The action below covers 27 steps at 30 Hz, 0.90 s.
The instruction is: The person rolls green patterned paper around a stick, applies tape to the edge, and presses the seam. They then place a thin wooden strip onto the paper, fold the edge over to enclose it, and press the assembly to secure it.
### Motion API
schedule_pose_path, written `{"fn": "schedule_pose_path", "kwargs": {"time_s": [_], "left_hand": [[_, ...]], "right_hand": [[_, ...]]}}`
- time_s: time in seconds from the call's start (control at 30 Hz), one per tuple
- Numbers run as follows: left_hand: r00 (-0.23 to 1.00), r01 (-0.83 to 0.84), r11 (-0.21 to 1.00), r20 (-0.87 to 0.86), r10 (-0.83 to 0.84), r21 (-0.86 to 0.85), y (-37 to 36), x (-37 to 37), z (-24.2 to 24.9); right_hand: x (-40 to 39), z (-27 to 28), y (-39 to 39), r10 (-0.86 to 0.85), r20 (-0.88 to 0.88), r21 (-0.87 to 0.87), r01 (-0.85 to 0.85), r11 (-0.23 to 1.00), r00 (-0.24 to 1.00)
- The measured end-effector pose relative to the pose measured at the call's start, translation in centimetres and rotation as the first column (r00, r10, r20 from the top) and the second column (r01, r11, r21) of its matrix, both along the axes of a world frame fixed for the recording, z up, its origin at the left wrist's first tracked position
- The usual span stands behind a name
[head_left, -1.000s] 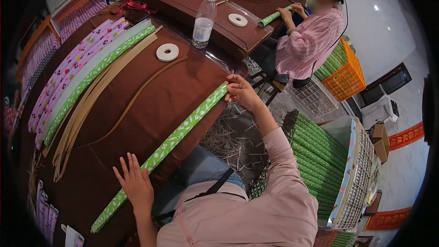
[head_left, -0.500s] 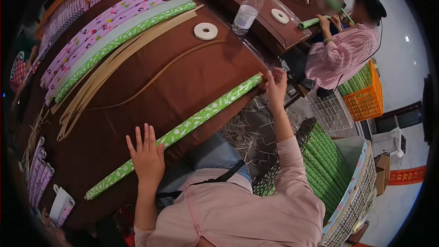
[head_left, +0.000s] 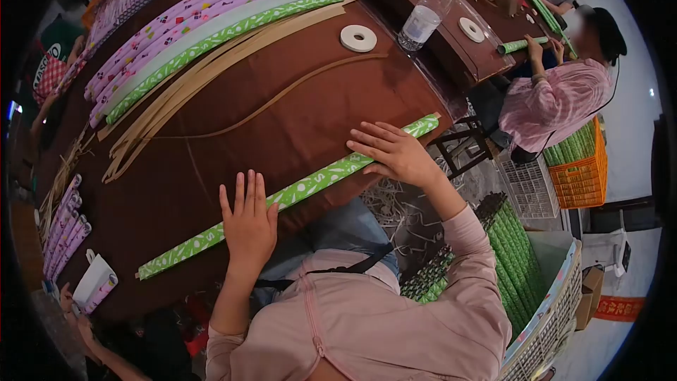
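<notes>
A long green patterned roll (head_left: 314,183) lies diagonally along the near edge of the brown table (head_left: 282,134). My left hand (head_left: 248,222) rests flat on its lower left part, fingers stretched out. On the upper right part lies my right hand (head_left: 395,153), palm down with its fingers spread. A thin brown strip (head_left: 282,95) curves across the table beyond the roll. Farther back are a bundle of tan strips (head_left: 204,60), another green roll (head_left: 226,39) and several purple patterned rolls (head_left: 176,25).
A white tape ring (head_left: 358,38) and a water bottle (head_left: 425,17) stand toward the back right. A basket of green rolls (head_left: 518,261) is beside my right arm. A person in a pink top (head_left: 557,95) sits at the right, holding a green roll (head_left: 520,45).
My right hand has come down from beside the roll's right end onto the roll, farther left. My left hand stays on it. The whole view has shifted.
</notes>
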<state>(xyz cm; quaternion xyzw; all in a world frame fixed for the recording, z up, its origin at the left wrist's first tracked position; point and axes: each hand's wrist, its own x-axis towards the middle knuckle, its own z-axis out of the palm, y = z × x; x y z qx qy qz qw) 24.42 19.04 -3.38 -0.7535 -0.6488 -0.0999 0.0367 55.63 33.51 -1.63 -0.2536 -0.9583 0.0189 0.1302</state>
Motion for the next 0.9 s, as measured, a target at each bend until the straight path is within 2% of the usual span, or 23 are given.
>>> {"fn": "schedule_pose_path", "kwargs": {"time_s": [0.23, 0.3, 0.47, 0.57, 0.63, 0.7, 0.73, 0.83, 0.9], "left_hand": [[0.999, -0.012, 1.000, 0.031, 0.011, 0.016, -0.1, -0.2, 0.4], [0.994, 0.105, 0.994, 0.035, -0.105, -0.007, -0.2, -0.5, 1.1], [0.984, 0.177, 0.984, 0.016, -0.177, -0.013, -0.3, -1.3, 0.7], [0.980, 0.199, 0.980, -0.017, -0.200, -0.030, -0.2, -1.3, 1.0], [0.977, 0.207, 0.977, -0.044, -0.209, -0.047, -0.1, -1.4, 1.1], [0.976, 0.212, 0.976, -0.043, -0.214, -0.047, -0.2, -1.5, 0.9], [0.975, 0.214, 0.976, -0.046, -0.216, -0.049, -0.2, -1.6, 1.0], [0.976, 0.217, 0.973, 0.028, -0.215, -0.076, -0.2, -1.5, 1.7], [0.966, 0.193, 0.971, 0.198, -0.164, -0.138, -0.1, -1.4, 2.4]], "right_hand": [[-0.6, -1.1, 0.7, 0.132, -0.061, 0.011, -0.132, 0.991, 0.989], [-0.5, -1.1, 0.8, 0.145, -0.051, 0.013, -0.145, 0.989, 0.988], [-0.6, -1.0, 1.2, 0.180, -0.005, 0.083, -0.179, 0.980, 0.984], [-1.4, -0.3, 0.9, 0.153, 0.049, 0.074, -0.157, 0.985, 0.987], [-2.6, -0.4, 0.8, 0.233, -0.017, -0.048, -0.234, 0.971, 0.972], [-3.2, -0.7, 0.9, 0.280, -0.026, -0.052, -0.281, 0.958, 0.960], [-3.3, -0.9, 1.1, 0.291, 0.023, -0.045, -0.290, 0.956, 0.956], [-3.1, -0.6, 1.4, 0.319, 0.128, -0.010, -0.320, 0.947, 0.939], [-2.9, -0.2, 1.6, 0.330, 0.181, 0.022, -0.340, 0.940, 0.926]]}}
